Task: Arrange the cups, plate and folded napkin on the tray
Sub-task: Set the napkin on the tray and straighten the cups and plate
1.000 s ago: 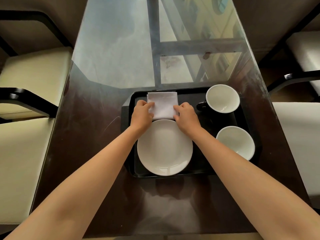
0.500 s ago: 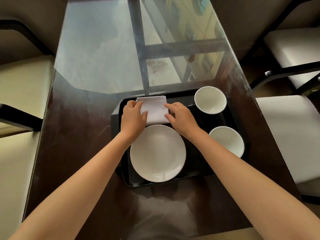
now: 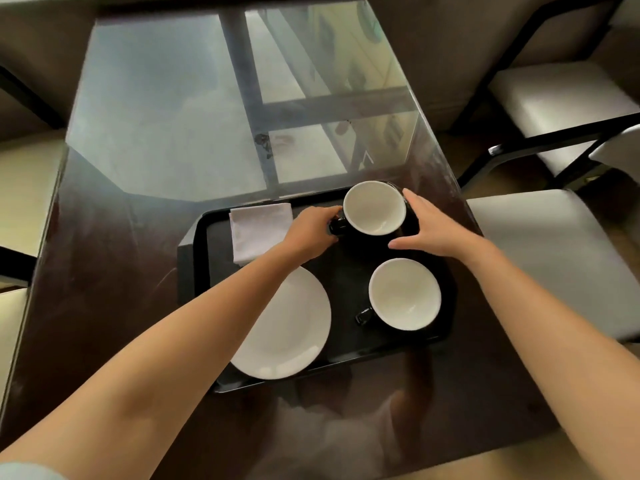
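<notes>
Hands bracketed the upper cup (image 3: 374, 206) on the tray (image 3: 194, 237) — left hand (image 3: 311, 230) pinching its handle, right hand (image 3: 429, 226) open alongside; squaring it seemed next.

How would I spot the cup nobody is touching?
Find the black tray on the dark table. Two cups, white inside, sit along its right side. Yours is the nearer cup, handle pointing left, beside the white plate; hands flank the farther cup.

Both forearms are bare to the elbow, with a pale light-blue sleeve edge (image 3: 24, 471) at the left arm.
</notes>
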`<state>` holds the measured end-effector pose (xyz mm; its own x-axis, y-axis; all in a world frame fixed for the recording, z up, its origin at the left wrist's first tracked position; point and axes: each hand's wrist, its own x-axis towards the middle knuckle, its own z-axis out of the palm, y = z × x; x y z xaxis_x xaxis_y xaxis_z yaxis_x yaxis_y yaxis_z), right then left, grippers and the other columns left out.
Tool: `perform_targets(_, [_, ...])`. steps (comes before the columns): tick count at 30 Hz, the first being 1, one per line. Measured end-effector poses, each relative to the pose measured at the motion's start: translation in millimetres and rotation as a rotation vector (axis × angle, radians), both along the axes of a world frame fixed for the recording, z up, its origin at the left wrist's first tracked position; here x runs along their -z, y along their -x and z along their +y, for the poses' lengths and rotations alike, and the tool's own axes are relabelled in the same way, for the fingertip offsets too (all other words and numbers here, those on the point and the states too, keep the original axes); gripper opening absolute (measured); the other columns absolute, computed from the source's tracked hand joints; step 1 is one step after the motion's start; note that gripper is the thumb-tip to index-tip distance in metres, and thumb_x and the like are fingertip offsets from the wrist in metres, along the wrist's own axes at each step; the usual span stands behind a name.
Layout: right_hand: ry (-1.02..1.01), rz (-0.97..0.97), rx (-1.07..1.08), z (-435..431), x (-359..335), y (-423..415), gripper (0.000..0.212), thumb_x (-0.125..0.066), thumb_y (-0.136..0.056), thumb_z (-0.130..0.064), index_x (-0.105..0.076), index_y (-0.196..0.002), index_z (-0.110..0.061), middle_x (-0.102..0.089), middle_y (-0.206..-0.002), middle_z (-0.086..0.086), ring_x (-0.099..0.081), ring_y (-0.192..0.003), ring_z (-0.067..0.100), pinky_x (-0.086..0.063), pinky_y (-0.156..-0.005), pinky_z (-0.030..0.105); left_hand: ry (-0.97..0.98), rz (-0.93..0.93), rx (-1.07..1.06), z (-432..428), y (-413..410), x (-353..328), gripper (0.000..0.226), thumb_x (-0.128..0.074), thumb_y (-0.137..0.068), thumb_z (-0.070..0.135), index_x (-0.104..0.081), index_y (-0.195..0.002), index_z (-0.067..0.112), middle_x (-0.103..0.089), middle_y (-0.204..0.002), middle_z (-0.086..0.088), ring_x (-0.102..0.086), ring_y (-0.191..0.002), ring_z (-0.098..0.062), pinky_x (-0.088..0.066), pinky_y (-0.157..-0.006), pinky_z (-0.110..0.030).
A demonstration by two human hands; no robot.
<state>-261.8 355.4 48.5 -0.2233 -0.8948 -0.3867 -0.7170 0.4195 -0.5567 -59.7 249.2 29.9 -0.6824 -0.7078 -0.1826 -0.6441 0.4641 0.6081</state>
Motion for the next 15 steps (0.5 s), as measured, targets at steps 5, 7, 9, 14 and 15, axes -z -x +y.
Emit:
perform_targets(5, [0.231,-0.060,0.077,-3,16,-11,0.093,-0.079,-0.071,-0.027,-0.022,-0.144,-0.024,-0.035,-0.148,0.005,-0.030,-0.136,0.021,-0.023,-0.100,0.025,0.022,0.028,-0.009,-3,0,3,0.048,-0.066,-0.081,0.009,-0.057,-0.126,0.022,-0.069,-0.114,-0.009,-0.061,-0.107,-0.029,-0.050,-0.089,-0.038])
perform_targets(7, [0.249,-0.082,0.115,-4,19,-14,0.090,-0.079,-0.070,-0.028,-0.027,-0.143,-0.022,-0.038,-0.145,0.006,-0.033,-0.134,0.021,-0.028,-0.104,0.029,0.033,0.024,-0.019,-5,0,4,0.050,-0.064,-0.082,0.007,-0.056,-0.128,0.024,-0.068,-0.117,-0.008,-0.060,-0.109,-0.029,-0.048,-0.090,-0.038])
perform_targets(9, [0.281,-0.093,0.138,-4,21,-18,0.085,-0.080,-0.069,-0.027,-0.032,-0.139,-0.019,-0.042,-0.141,0.008,-0.037,-0.131,0.022,-0.032,-0.102,0.030,0.057,0.018,-0.031,-8,1,6,0.053,-0.061,-0.081,0.003,-0.054,-0.129,0.025,-0.068,-0.118,-0.008,-0.059,-0.110,-0.030,-0.046,-0.088,-0.035])
perform_targets(14, [0.329,-0.080,0.198,-4,25,-25,0.080,-0.081,-0.067,-0.027,-0.037,-0.132,-0.017,-0.043,-0.134,0.008,-0.039,-0.126,0.021,-0.028,-0.096,0.024,0.102,-0.017,-0.019,-17,4,8,0.054,-0.053,-0.082,-0.002,-0.054,-0.128,0.026,-0.068,-0.117,-0.009,-0.058,-0.109,-0.031,-0.044,-0.084,-0.032])
perform_targets(15, [0.332,-0.073,0.210,-4,26,-27,0.080,-0.081,-0.067,-0.028,-0.037,-0.132,-0.016,-0.042,-0.134,0.009,-0.039,-0.126,0.022,-0.028,-0.096,0.024,0.095,-0.014,-0.015,-19,4,8,0.054,-0.053,-0.082,-0.003,-0.055,-0.128,0.026,-0.068,-0.117,-0.009,-0.059,-0.110,-0.031,-0.044,-0.085,-0.033])
